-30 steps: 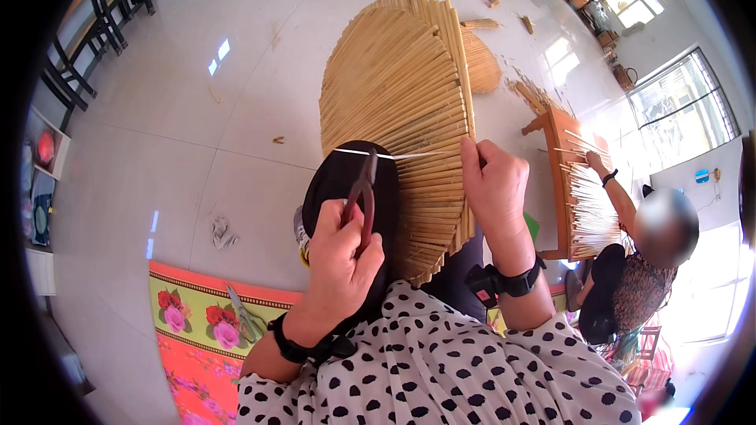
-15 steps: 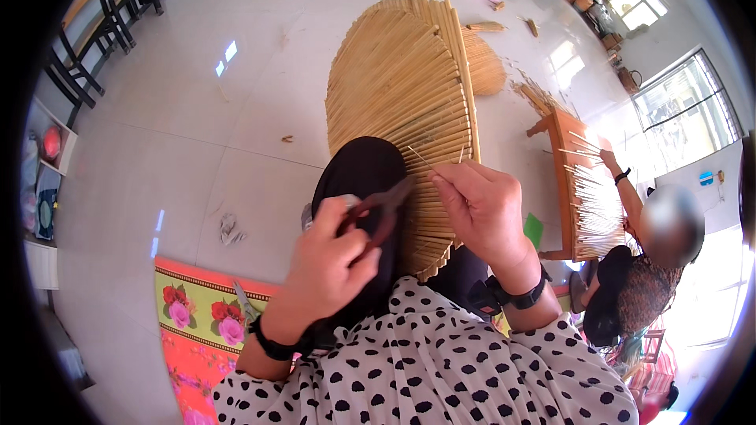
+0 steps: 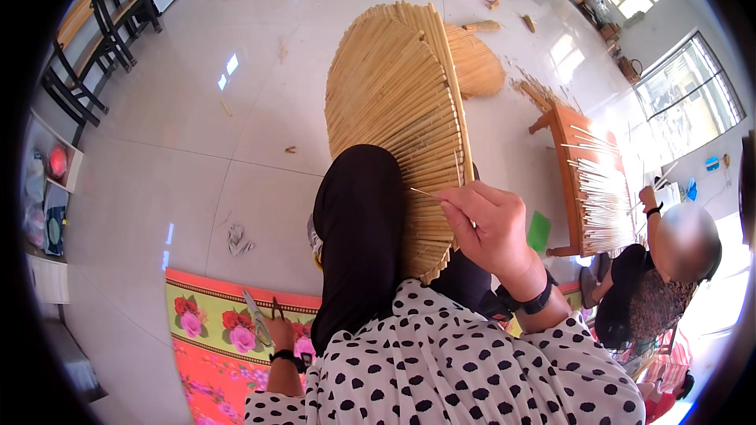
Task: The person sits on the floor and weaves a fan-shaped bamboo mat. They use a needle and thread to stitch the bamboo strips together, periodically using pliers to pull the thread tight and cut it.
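The fan-shaped panel of thin bamboo sticks (image 3: 376, 83) stands beside my black-clad knee (image 3: 354, 212). My right hand (image 3: 484, 228) pinches a thin pale strand (image 3: 424, 192) against the panel's lower right part. My left hand (image 3: 279, 334) is down at the flowered mat (image 3: 205, 354), left of my leg, closed on the dark pliers (image 3: 276, 307), beside silver scissors (image 3: 253, 307).
At right a person (image 3: 647, 291) works over a wooden stand (image 3: 565, 189) of white sticks. Behind my panel lie another panel (image 3: 472, 63) and loose sticks (image 3: 535, 94). Chairs (image 3: 87, 71) and shelves (image 3: 47, 189) line the left wall.
My left hand has moved from the panel down to the mat with the pliers. My right hand has shifted from the panel's right edge inward and down, pinching the strand.
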The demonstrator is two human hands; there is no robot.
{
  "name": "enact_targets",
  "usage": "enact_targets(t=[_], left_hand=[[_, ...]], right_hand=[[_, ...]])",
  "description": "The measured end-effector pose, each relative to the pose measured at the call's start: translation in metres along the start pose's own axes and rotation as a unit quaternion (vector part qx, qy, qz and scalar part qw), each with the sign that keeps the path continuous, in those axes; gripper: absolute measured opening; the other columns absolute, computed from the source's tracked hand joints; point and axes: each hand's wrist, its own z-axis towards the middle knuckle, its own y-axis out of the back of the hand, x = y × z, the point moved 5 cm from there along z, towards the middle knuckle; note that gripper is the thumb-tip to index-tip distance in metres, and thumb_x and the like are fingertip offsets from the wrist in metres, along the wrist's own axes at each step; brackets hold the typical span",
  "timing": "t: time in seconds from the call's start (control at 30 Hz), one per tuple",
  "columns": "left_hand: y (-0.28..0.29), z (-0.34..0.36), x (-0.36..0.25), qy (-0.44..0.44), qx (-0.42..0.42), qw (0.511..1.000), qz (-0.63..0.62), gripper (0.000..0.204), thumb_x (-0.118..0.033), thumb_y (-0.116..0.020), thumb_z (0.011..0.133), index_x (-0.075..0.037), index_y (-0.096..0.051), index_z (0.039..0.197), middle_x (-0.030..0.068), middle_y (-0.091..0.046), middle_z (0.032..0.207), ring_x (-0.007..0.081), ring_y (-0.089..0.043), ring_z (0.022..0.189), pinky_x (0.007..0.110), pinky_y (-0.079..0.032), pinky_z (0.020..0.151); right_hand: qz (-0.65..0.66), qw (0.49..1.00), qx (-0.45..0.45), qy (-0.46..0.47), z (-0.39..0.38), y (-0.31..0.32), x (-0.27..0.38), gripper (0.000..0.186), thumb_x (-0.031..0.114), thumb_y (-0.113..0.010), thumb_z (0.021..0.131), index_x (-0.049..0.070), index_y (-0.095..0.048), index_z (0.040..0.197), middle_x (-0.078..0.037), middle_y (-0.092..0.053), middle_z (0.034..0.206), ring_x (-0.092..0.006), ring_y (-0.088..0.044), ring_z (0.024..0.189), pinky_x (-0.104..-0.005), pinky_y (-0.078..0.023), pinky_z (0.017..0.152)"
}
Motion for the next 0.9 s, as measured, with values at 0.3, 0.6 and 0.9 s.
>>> enact_targets(t=[0.3,0.6,0.9], left_hand=[[0.053,0.020,-0.037,-0.016,-0.111,0.993,0.040,0.033,-0.022,-0.066,0.087,0.000,-0.060,0.110,0.0229,-0.058,0.108,0.0395,-0.056,0.102,0.051,-0.048,0.089],[0.411,-0.019,-0.328,-0.459,-0.152,0.755,-0.443,0.030,0.003,-0.060,0.085,0.000,-0.065,0.115,0.0162,-0.065,0.116,0.0269,-0.065,0.095,0.033,-0.051,0.087],[0.413,-0.058,-0.452,-0.605,-0.039,0.597,-0.525,0.038,0.008,-0.064,0.081,0.001,-0.061,0.118,0.0170,-0.063,0.120,0.0328,-0.063,0.109,0.037,-0.051,0.092]], right_hand=[[0.002,1.000,-0.001,0.004,-0.005,-0.004,0.002,0.012,0.000,-0.070,0.081,0.003,-0.069,0.093,-0.008,-0.065,0.073,-0.0254,-0.063,0.058,-0.0313,-0.050,0.050],[-0.010,0.998,-0.065,0.019,-0.015,0.008,0.008,0.021,-0.006,-0.071,0.076,0.002,-0.071,0.096,-0.009,-0.068,0.084,-0.0207,-0.066,0.062,-0.0288,-0.052,0.053],[-0.087,0.983,-0.150,0.058,-0.015,0.018,0.015,0.030,-0.005,-0.076,0.066,0.005,-0.076,0.095,-0.006,-0.069,0.101,-0.0151,-0.060,0.063,-0.0248,-0.049,0.055]])
